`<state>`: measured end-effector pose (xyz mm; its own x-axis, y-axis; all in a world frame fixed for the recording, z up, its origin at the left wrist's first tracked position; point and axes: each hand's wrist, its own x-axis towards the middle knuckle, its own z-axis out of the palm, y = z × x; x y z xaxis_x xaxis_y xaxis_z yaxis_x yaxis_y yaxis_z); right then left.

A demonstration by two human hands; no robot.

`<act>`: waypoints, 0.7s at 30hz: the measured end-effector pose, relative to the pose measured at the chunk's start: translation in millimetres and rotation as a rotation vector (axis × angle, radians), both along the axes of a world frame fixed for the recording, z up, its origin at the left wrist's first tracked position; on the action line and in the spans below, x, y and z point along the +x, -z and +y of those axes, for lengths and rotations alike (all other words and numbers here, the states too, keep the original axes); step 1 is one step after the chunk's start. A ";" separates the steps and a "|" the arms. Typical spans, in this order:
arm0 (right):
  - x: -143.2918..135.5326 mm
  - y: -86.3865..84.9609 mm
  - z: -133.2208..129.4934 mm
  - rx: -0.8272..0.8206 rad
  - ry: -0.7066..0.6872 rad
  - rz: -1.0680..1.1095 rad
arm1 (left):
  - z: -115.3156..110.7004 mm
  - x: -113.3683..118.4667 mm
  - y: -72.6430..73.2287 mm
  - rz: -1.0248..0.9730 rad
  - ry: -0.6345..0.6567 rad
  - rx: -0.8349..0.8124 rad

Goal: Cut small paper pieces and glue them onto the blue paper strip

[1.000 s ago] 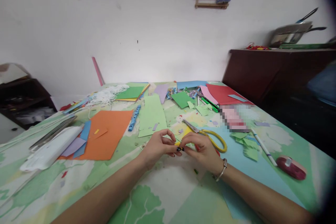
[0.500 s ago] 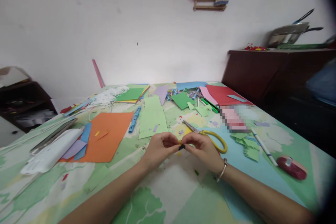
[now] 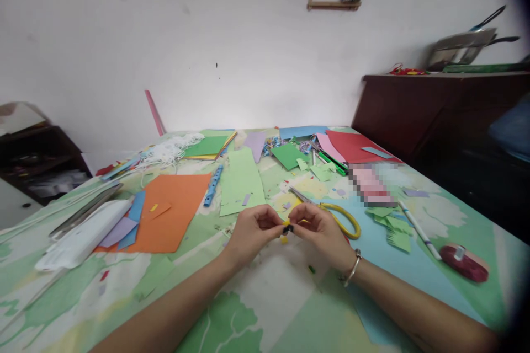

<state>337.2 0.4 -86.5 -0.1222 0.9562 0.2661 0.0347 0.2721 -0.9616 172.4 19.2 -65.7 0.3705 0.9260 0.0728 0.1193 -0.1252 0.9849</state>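
Note:
My left hand [image 3: 252,234] and my right hand [image 3: 323,234] meet over the middle of the table, thumbs and fingertips pinched close together. Between them is a tiny yellow and black piece [image 3: 287,226], gripped from both sides; its exact shape is too small to tell. Beside my right hand lie scissors with yellow handles [image 3: 355,225], partly hidden behind the fingers. A light green paper strip [image 3: 240,182] lies just beyond my left hand. Under my right forearm is a light blue sheet [image 3: 397,287].
Orange paper [image 3: 176,204], a blue ruler-like strip [image 3: 213,186] and a white case [image 3: 83,237] lie left. White string [image 3: 174,149] and green sheets [image 3: 207,146] sit further back. At the right are a white pen [image 3: 420,230], a dark red object [image 3: 464,262] and green scraps [image 3: 398,231].
The view has tilted down slightly. Both hands keep their pinch, and slightly more yellow shows between the fingertips.

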 end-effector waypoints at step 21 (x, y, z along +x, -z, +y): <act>2.8 1.3 0.4 -0.005 -0.022 -0.122 | 1.0 -1.4 7.7 -0.057 0.043 -0.002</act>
<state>340.1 0.9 -87.8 -0.1743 0.9543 0.2429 0.1456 0.2689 -0.9521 171.1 20.1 -73.4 0.4049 0.9096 0.0935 0.0572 -0.1272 0.9902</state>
